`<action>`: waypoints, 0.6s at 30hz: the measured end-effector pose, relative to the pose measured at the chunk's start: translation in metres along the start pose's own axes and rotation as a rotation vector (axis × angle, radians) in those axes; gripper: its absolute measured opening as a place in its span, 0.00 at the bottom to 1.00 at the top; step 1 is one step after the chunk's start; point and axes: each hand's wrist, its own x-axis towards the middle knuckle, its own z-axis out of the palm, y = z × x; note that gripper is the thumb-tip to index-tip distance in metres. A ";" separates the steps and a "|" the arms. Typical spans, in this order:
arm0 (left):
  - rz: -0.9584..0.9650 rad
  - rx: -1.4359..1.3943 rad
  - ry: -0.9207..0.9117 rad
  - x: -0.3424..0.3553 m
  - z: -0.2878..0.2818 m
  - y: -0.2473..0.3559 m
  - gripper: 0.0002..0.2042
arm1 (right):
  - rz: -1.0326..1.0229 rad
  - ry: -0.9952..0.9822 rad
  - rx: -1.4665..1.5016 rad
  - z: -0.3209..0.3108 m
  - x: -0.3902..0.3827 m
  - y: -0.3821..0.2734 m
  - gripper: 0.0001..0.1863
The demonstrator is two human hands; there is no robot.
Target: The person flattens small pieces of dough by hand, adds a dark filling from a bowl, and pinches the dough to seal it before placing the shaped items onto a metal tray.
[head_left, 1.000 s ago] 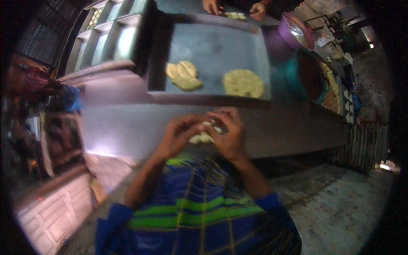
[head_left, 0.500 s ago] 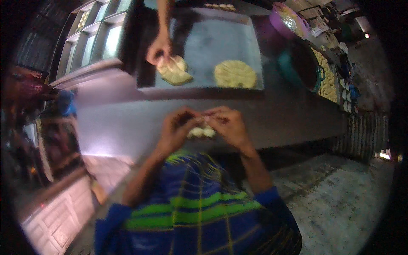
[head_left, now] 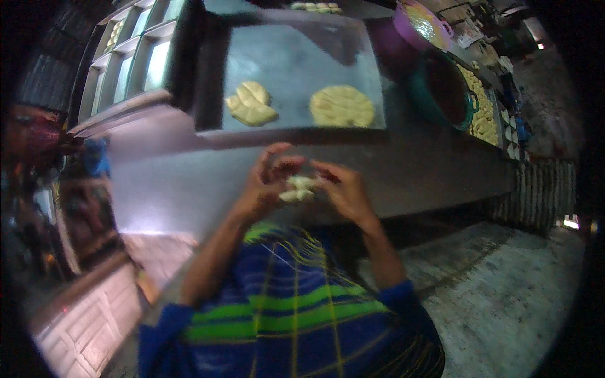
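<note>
Between my hands, close to the table's near edge, lie several small pale dough pieces clustered together. My left hand arches beside them on the left, fingers bent and spread, the thumb close to the dough. From the right, my right hand reaches in with its fingers loosely apart and its fingertips at the dough's edge. Slight blur hides whether either hand touches it. Past my hands, a metal tray holds a divided, uneven dough mass on the left and a scored round of dough on the right.
The dark worktop runs across in front of me. A teal tub and a purple basin stand at the right, beside many dough pieces. Compartmented metal pans are at the far left. More dough lies beyond the tray.
The other person's hand has left the dough on the tray's left side and gone out of view. My fingers have spread and lifted from their pinch over the small dough pieces.
</note>
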 end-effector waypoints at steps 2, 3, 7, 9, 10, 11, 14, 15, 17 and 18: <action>0.054 -0.029 0.051 -0.005 -0.012 0.007 0.34 | -0.121 0.000 -0.279 0.000 -0.012 0.030 0.17; 0.065 -0.002 0.099 -0.007 -0.022 0.011 0.32 | -0.100 0.001 -0.318 0.001 -0.020 0.044 0.16; 0.130 0.035 0.270 -0.024 -0.070 0.023 0.24 | -0.200 0.121 -0.480 0.031 -0.049 0.080 0.15; 0.169 0.017 0.345 -0.036 -0.092 0.029 0.22 | -0.211 0.133 -0.529 0.042 -0.058 0.079 0.14; 0.186 0.011 0.383 -0.042 -0.100 0.031 0.21 | -0.216 0.142 -0.555 0.045 -0.059 0.079 0.14; 0.204 0.007 0.418 -0.047 -0.108 0.032 0.20 | -0.206 0.145 -0.523 0.044 -0.057 0.076 0.14; 0.233 0.010 0.494 -0.058 -0.123 0.034 0.18 | -0.181 0.132 -0.485 0.036 -0.046 0.064 0.13; 0.225 0.005 0.519 -0.061 -0.125 0.034 0.18 | -0.177 0.112 -0.511 0.031 -0.039 0.060 0.13; 0.224 -0.021 0.512 -0.064 -0.131 0.031 0.17 | -0.189 0.118 -0.542 0.024 -0.023 0.057 0.12; 0.227 -0.035 0.509 -0.064 -0.134 0.029 0.17 | -0.205 0.143 -0.548 0.021 -0.012 0.056 0.11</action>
